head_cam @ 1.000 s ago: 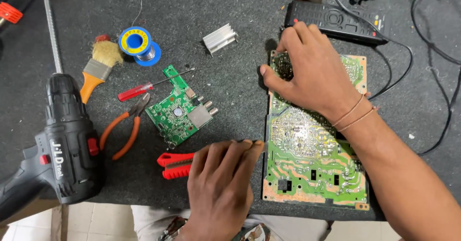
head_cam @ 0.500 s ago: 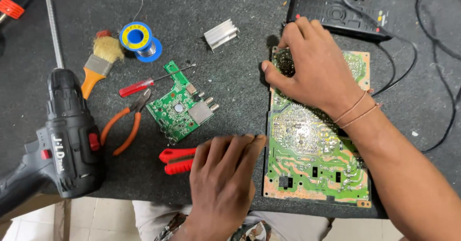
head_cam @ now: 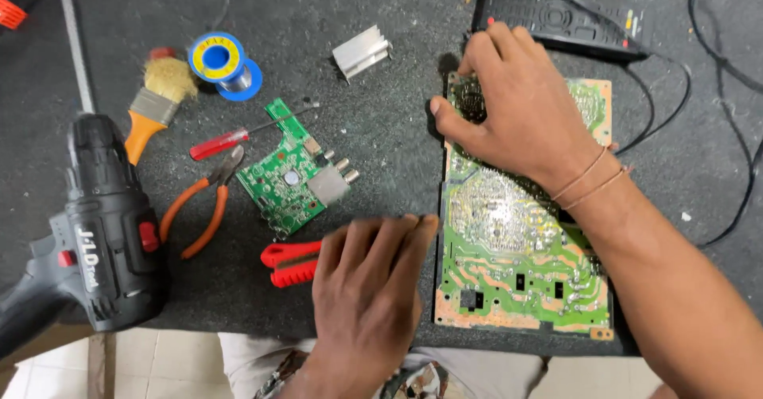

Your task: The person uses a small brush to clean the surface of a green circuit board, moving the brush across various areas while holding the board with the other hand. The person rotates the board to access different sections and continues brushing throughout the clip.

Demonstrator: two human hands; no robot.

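1. Toward the right half of the dark work mat (head_cam: 397,33) lies the large green circuit board (head_cam: 520,248), solder side up, its long axis running from the near table edge away from the person.
2. At the board's far left corner rests the right hand (head_cam: 520,117), fingers curled down over that corner and thumb pressed against the left edge; it is pinching or pressing the board there, though what the fingertips meet underneath is hidden.
3. Just left of the board's near half sits the left hand (head_cam: 366,288), palm down and fingers spread flat on the mat, the fingertips close against the board's left edge; it grips nothing. It is slightly blurred, so I cannot tell whether it actually touches the board.
4. Under the left hand's outer side pokes out a red-handled tool (head_cam: 290,264), partly covered.
5. Further left lie a small green circuit board (head_cam: 290,180) with metal connectors, orange-handled pliers (head_cam: 199,208) and a red-handled screwdriver (head_cam: 230,138).
6. Beyond those are an aluminium heat sink (head_cam: 362,51), a blue solder spool (head_cam: 218,61) and a paintbrush (head_cam: 155,105).
7. At the mat's left edge rests a black cordless drill (head_cam: 99,232); just beyond the right hand lies a black remote control (head_cam: 564,21).
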